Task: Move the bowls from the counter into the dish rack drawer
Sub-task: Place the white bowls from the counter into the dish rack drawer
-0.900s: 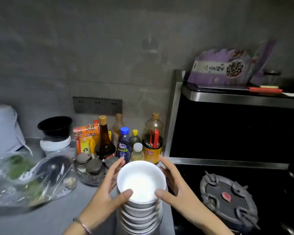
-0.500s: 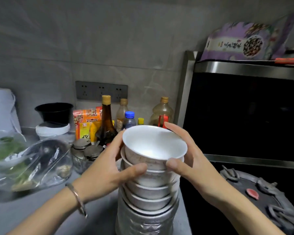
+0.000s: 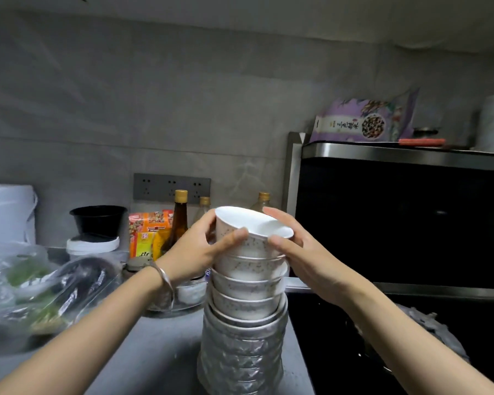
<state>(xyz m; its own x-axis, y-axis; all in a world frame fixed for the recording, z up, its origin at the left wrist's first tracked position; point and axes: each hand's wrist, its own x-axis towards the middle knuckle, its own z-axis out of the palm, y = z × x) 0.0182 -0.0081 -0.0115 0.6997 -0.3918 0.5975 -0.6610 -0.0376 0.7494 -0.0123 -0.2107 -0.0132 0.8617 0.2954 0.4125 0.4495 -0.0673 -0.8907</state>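
bowl stack [image 3: 247,292]: white speckled bowls nested on faceted metal bowls, standing on the grey counter [image 3: 154,346] at its right edge, just beside the black stove [image 3: 354,352].
top bowl [image 3: 250,232]: tilted, rim dipping to the right.
left hand [image 3: 200,250]: fingers curled round the top bowl's left wall, thumb pressed on its near side.
right hand [image 3: 300,253]: fingers wrapped behind the rim, thumb on the near right wall.
dish rack drawer: not in view.
doing it well: level the tilted bowl first; lift straight up from lower down, clear of the sauce bottles [image 3: 180,220] behind.
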